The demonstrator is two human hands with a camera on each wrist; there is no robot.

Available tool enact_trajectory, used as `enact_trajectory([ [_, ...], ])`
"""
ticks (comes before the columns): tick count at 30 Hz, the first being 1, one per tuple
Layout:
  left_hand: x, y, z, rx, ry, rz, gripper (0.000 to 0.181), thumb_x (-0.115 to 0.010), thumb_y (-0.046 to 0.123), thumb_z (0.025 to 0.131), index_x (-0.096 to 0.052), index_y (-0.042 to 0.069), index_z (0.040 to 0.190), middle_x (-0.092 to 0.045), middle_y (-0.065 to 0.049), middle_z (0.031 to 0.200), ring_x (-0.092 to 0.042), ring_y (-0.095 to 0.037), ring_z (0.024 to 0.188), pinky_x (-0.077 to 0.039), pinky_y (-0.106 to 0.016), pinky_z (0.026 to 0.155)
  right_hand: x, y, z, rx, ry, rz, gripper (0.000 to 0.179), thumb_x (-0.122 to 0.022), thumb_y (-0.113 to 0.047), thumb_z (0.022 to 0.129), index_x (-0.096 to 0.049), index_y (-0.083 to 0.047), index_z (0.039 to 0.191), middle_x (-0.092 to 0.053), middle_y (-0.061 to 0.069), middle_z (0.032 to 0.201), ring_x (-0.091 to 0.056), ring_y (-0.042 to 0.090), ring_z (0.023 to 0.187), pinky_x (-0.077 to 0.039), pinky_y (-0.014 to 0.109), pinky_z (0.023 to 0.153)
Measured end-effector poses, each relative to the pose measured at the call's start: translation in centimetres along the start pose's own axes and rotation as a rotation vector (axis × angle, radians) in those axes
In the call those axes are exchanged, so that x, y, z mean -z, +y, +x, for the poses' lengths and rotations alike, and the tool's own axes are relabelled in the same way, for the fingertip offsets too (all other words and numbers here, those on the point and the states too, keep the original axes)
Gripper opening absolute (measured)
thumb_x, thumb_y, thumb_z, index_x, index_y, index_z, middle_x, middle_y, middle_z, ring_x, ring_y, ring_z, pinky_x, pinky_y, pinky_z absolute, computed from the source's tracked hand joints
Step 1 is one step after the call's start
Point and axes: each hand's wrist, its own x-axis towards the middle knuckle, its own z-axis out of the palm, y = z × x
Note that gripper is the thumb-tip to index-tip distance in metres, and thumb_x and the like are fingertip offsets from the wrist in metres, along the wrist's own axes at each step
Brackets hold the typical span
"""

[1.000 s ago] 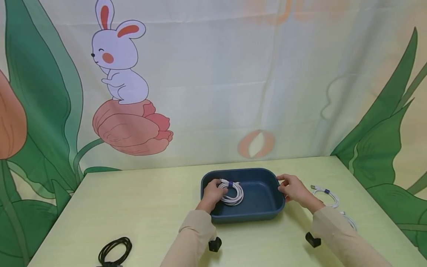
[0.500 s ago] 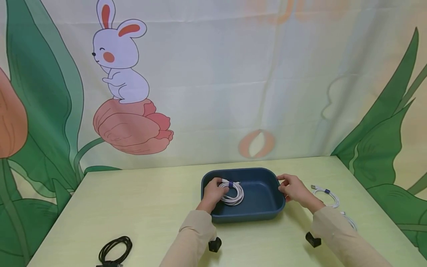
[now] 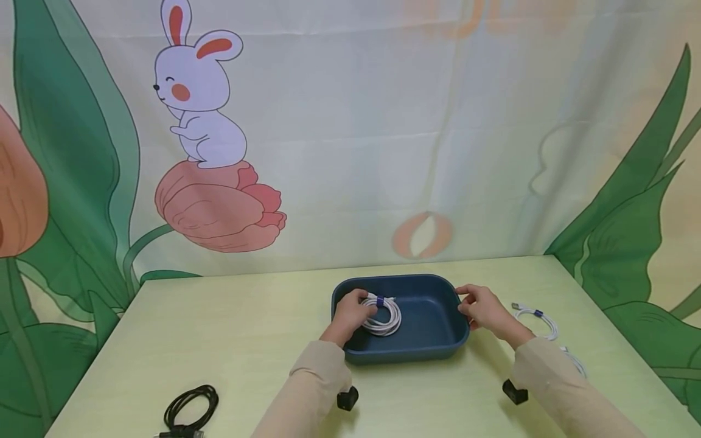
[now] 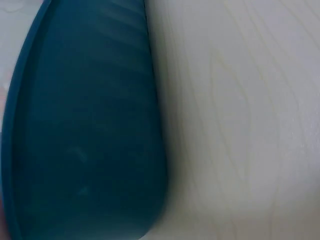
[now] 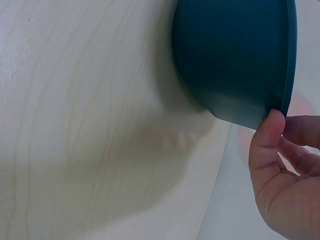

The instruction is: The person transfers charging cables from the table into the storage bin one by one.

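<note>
Printed backdrop [image 3: 339, 152] | pale table [image 3: 246, 340] | left grip [image 3: 352, 315] clamps white cable [image 3: 395, 317] | right grip [image 3: 487, 310] clamps tray [image 3: 405, 356]

I have a pale, yellow-green surface [image 3: 246, 328] running back to a hanging printed backdrop [image 3: 350, 152], and my wrist views show fine wood grain across it. The cloth is off-white, creased horizontally, with soft vertical folds toward the right. On its left I can see a cartoon white rabbit [image 3: 210, 137] sitting on a pink tulip [image 3: 210, 210], beside large green leaves [image 3: 71, 121] and an orange tulip [image 3: 19, 188] cut off by the edge. More pointed leaves [image 3: 624, 237] rise at right. Orange lettering [image 3: 465, 24] along the top seems too pale for me to read. The light is soft, and the shadows on the surface are blurred
</note>
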Motion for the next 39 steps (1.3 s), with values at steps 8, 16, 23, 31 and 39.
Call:
enact_trajectory([
  [8, 0.7, 0.5, -0.1, -0.029, -0.038, 0.024, 0.038, -0.062, 0.009, 0.077, -0.053, -0.003, 0.112, -0.056, -0.018, 0.109, -0.051, -0.024, 0.092, -0.046, -0.037, 0.082, 0.1, 0.0, 0.2, 0.011, -0.002, 0.010, 0.041, -0.045, 0.000, 0.087, -0.038, 0.006, 0.127, -0.051, 0.016, 0.086, -0.052, 0.016, 0.059, -0.050, 0.029, 0.050],
  [16, 1.2, 0.8, -0.6, -0.003, -0.084, 0.001, 0.040, -0.061, 0.010, 0.079, -0.051, -0.001, 0.116, -0.052, -0.019, 0.115, -0.049, -0.027, 0.101, -0.044, -0.040, 0.086, 0.0, 0.4, 0.3, 0.023, -0.004, 0.012, 0.041, -0.045, 0.000, 0.087, -0.037, 0.006, 0.127, -0.051, 0.016, 0.086, -0.051, 0.016, 0.057, -0.049, 0.032, 0.051],
  [23, 1.8, 1.4, -1.2, -0.009, -0.106, -0.004, 0.041, -0.061, 0.011, 0.080, -0.050, 0.000, 0.118, -0.049, -0.020, 0.122, -0.047, -0.031, 0.110, -0.042, -0.043, 0.091, -0.1, 0.2, 0.1, 0.030, -0.003, 0.018, 0.041, -0.045, 0.000, 0.087, -0.038, 0.006, 0.126, -0.051, 0.016, 0.086, -0.051, 0.016, 0.058, -0.049, 0.029, 0.049],
  [31, 2.5, 1.7, -1.4, -0.056, -0.111, 0.023, 0.039, -0.061, 0.012, 0.081, -0.052, 0.001, 0.117, -0.051, -0.021, 0.119, -0.050, -0.030, 0.107, -0.045, -0.040, 0.088, -0.2, 0.1, 0.1, 0.019, 0.001, 0.009, 0.041, -0.045, 0.000, 0.087, -0.038, 0.006, 0.126, -0.051, 0.017, 0.087, -0.051, 0.016, 0.058, -0.049, 0.028, 0.049],
  [39, 3.3, 1.8, -1.7, -0.082, -0.129, 0.021, 0.034, -0.061, 0.012, 0.081, -0.054, 0.001, 0.113, -0.056, -0.019, 0.114, -0.051, -0.030, 0.107, -0.044, -0.039, 0.090, -0.2, 0.2, 0.2, 0.016, 0.002, 0.005, 0.040, -0.045, 0.000, 0.087, -0.038, 0.006, 0.126, -0.051, 0.014, 0.084, -0.051, 0.016, 0.059, -0.049, 0.028, 0.049],
])
